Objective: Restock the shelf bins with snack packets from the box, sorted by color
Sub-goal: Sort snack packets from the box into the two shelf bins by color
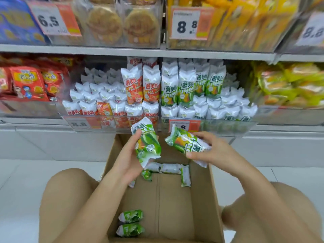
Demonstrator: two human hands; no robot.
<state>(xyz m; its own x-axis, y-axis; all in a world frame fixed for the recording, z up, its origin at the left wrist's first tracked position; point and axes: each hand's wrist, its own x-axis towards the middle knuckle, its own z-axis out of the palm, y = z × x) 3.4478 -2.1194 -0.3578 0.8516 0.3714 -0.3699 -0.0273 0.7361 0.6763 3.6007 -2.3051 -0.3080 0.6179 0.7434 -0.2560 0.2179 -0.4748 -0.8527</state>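
My left hand point(128, 155) grips a green snack packet point(146, 142) upright above the open cardboard box point(201, 190). My right hand point(212, 149) holds a second green packet point(185, 142) tilted sideways, just below the shelf edge. Several more green packets lie in the box, some along the far wall point(168, 168) and two near the front point(130, 223). On the shelf ahead, a clear bin of orange packets point(135, 88) stands on the left and a bin of green packets point(201, 88) on the right.
Red snack bags point(28, 83) fill the bin at far left and yellow-green ones point(289, 85) the bin at far right. An upper shelf point(140, 50) carries other goods and price tags. My knees flank the box on the white floor.
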